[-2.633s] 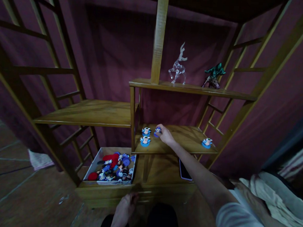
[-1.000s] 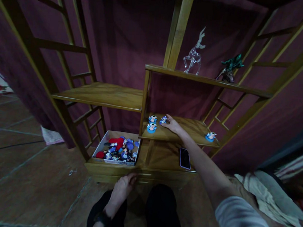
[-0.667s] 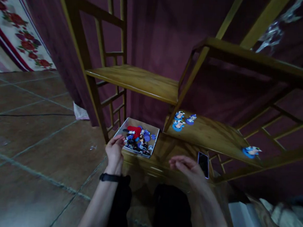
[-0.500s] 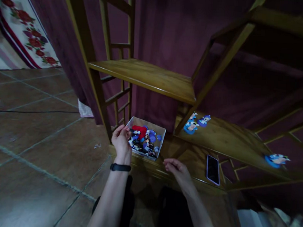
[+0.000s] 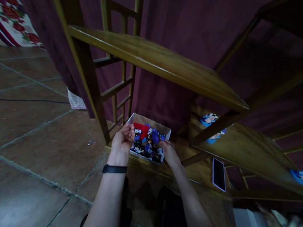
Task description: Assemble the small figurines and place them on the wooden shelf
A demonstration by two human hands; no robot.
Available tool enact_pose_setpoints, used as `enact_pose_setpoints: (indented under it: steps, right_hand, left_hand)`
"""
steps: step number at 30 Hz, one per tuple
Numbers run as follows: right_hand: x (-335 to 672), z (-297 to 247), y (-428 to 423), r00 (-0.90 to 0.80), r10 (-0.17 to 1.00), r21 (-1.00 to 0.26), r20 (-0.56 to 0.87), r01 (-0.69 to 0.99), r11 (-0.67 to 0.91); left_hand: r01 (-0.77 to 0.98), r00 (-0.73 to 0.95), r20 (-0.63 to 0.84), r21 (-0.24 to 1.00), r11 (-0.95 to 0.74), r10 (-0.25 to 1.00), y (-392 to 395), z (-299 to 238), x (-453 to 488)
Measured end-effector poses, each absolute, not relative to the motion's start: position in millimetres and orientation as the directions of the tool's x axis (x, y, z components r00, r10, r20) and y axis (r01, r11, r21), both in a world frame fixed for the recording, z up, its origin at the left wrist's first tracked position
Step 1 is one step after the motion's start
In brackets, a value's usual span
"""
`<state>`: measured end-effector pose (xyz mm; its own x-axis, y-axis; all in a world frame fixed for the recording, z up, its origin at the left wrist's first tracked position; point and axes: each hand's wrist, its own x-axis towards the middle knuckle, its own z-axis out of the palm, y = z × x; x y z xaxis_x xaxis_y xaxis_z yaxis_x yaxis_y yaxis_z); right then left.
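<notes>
An open white box (image 5: 167,133) stands on the low wooden shelf, filled with several small toy figures (image 5: 149,148) in blue, purple and black. A red piece (image 5: 141,130) lies among them at the back left. My left hand (image 5: 124,136), with a dark band on its wrist, hovers at the box's left side, palm inward, fingers loosely curled and apart, with nothing visible in them. At the right rim is my right hand (image 5: 169,150), its fingertips over the edge beside the figures. Whether these fingers grip anything is too dark to make out.
A wooden shelf board (image 5: 155,63) juts out above the box. Blue-based figures (image 5: 209,119) stand on the shelf to the right, partly behind a post, and another figure (image 5: 302,176) sits farther right. A phone (image 5: 219,174) lies on the low shelf.
My right hand has moved forward to the box's right rim. My left hand's fingers have loosened from a pinch. The view has moved closer to the shelves.
</notes>
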<state>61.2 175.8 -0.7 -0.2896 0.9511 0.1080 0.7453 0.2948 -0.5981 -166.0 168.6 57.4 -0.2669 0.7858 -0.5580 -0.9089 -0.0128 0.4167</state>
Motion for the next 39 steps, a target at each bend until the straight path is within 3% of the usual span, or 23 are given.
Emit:
enact_pose_setpoints:
  steps: [2,5,10,14,16,18,20,23,26,29,31,33,34,36,39]
  right_hand:
    - [55.2,-2.2,184.7,-0.337,0.936,-0.530,0.102,0.778,0.338]
    - [48.8,-1.7,191.2,-0.357,0.932,-0.462,0.061,0.817,0.344]
    - [36.7,-3.6,178.2,-0.460,0.886,-0.494,-0.059,0.785,0.374]
    - [20.9,-13.2,165.9,-0.350,0.934,-0.439,-0.069,0.851,0.287]
    - [15.6,-18.2,167.0,-0.320,0.944,-0.474,-0.077,0.845,0.248]
    - [13.8,-20.4,172.1,-0.285,0.954,-0.596,-0.093,0.783,0.176]
    - [15.7,-18.2,178.5,-0.206,0.970,-0.786,-0.127,0.617,0.029]
    - [24.1,-7.5,185.8,-0.060,0.978,-0.974,-0.200,0.119,-0.192]
    - [35.6,4.0,188.7,-0.031,0.965,-0.920,-0.262,-0.293,-0.259]
    - [42.8,7.1,189.9,-0.073,0.929,-0.822,-0.364,-0.444,-0.357]
    - [43.0,4.8,190.1,-0.101,0.913,-0.790,-0.396,-0.470,-0.394]
    - [40.9,1.7,189.5,-0.118,0.919,-0.785,-0.375,-0.487,-0.383]
    - [39.7,0.6,188.6,-0.124,0.928,-0.788,-0.352,-0.496,-0.365]
    - [38.3,-0.2,185.9,-0.121,0.942,-0.797,-0.312,-0.506,-0.329]
    - [39.1,1.4,180.5,-0.108,0.947,-0.810,-0.301,-0.495,-0.314]
  left_hand:
    - [-0.928,-0.221,-0.561,0.372,0.004,0.798,168.9,56.7,-174.1]
    - [-0.923,-0.287,-0.549,0.379,-0.073,0.785,167.4,58.1,-188.2]
    - [-0.919,-0.308,-0.554,0.384,-0.091,0.774,165.6,61.4,-197.7]
    - [-0.915,-0.296,-0.548,0.398,-0.068,0.783,169.1,59.8,-189.9]
    - [-0.924,-0.260,-0.552,0.379,-0.039,0.792,171.4,58.3,-185.9]
    - [-0.932,-0.230,-0.559,0.362,-0.014,0.796,172.8,56.9,-184.0]
    - [-0.928,-0.237,-0.553,0.372,-0.018,0.799,172.7,55.3,-184.6]
    - [-0.907,-0.284,-0.529,0.418,-0.045,0.800,171.2,52.4,-187.5]
    - [-0.897,-0.284,-0.524,0.442,-0.028,0.803,171.9,49.2,-187.7]
    - [-0.831,-0.336,-0.511,0.556,0.005,0.791,176.8,45.4,-179.4]
    - [-0.654,-0.458,-0.421,0.756,0.024,0.783,180.9,41.0,-167.8]
    - [-0.278,-0.549,-0.214,0.958,0.065,0.808,183.5,33.3,-152.4]
    - [-0.060,-0.515,-0.120,0.993,0.104,0.849,183.7,28.3,-143.9]
    - [0.310,-0.365,-0.052,0.935,0.174,0.930,181.7,16.5,-127.1]
    - [0.745,-0.149,-0.071,0.648,0.159,0.986,176.2,-0.5,-106.6]
